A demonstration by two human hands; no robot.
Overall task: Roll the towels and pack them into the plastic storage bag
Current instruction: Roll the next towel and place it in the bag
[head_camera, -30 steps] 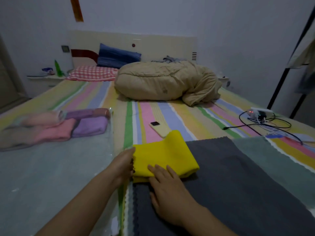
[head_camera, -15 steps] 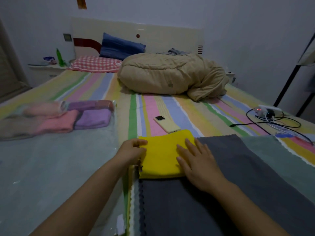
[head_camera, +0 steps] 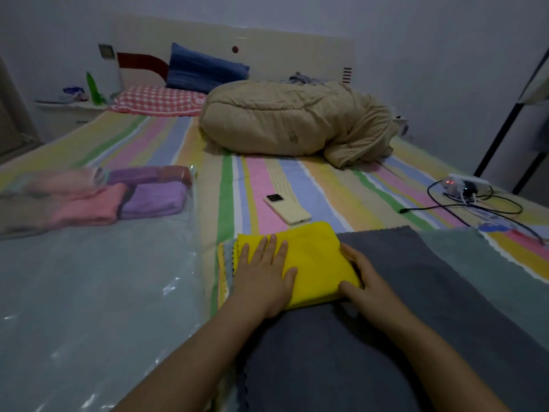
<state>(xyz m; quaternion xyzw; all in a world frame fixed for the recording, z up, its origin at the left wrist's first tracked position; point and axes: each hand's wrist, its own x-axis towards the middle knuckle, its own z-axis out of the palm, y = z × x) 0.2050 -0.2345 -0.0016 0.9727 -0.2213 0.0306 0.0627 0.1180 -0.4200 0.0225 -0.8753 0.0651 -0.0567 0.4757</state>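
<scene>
Left hand (head_camera: 264,275) now lies flat, open, on the folded yellow towel (head_camera: 312,260), moved from its left edge; right hand (head_camera: 368,283) cups its right side. Soft towel on a dark grey cloth (head_camera: 416,292). Crinkly clear storage bag (head_camera: 89,292) left holds rolled pink, purple towels (head_camera: 118,197).

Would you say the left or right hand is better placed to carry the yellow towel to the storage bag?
Probably the left hand: it lies flat on the yellow towel, nearest the storage bag.

a home bedroom: striped bed (head_camera: 297,185) with headboard (head_camera: 267,46), pillows (head_camera: 205,69) (one checked) and bunched duvet (head_camera: 291,120).
</scene>
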